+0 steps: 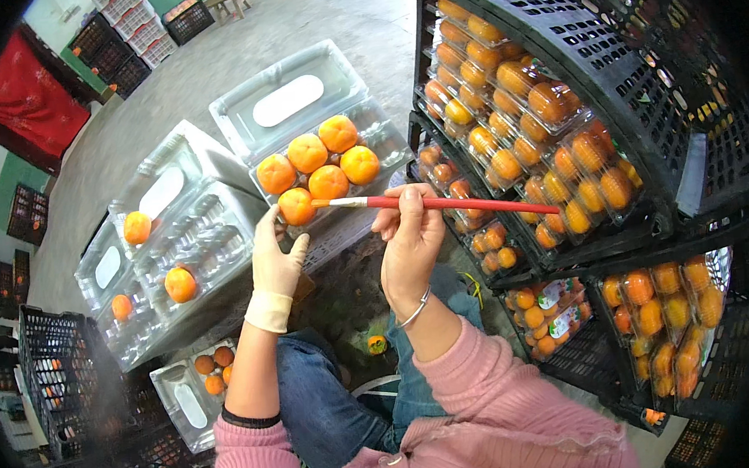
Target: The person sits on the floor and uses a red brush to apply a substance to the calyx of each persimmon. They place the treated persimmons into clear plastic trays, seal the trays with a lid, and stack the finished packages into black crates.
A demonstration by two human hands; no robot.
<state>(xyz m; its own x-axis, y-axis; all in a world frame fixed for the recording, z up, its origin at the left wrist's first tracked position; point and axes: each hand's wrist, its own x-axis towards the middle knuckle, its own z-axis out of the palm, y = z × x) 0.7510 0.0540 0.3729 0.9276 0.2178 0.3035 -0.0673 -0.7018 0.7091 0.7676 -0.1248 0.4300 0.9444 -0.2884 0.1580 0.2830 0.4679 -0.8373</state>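
Note:
My left hand (278,261), in a pale glove, has its fingertips at the left side of an orange persimmon (296,206); whether it grips the fruit I cannot tell. A red-handled paintbrush (464,203) is held in my bare right hand (410,231), its bristles touching that persimmon's right side. Several more persimmons (307,153) sit just behind in an open clear plastic clamshell tray (386,134), whose lid (288,100) is tipped back and bears a white oval label. To the left, other open clamshell trays (199,228) hold single persimmons (180,284).
Black plastic crates (570,40) on the right hold packed clamshells of orange fruit (502,92). Another open clamshell (190,407) with fruit lies low at left, beside a black crate (63,384). One fruit (376,345) lies low between my knees. White crates (133,22) are stacked far back.

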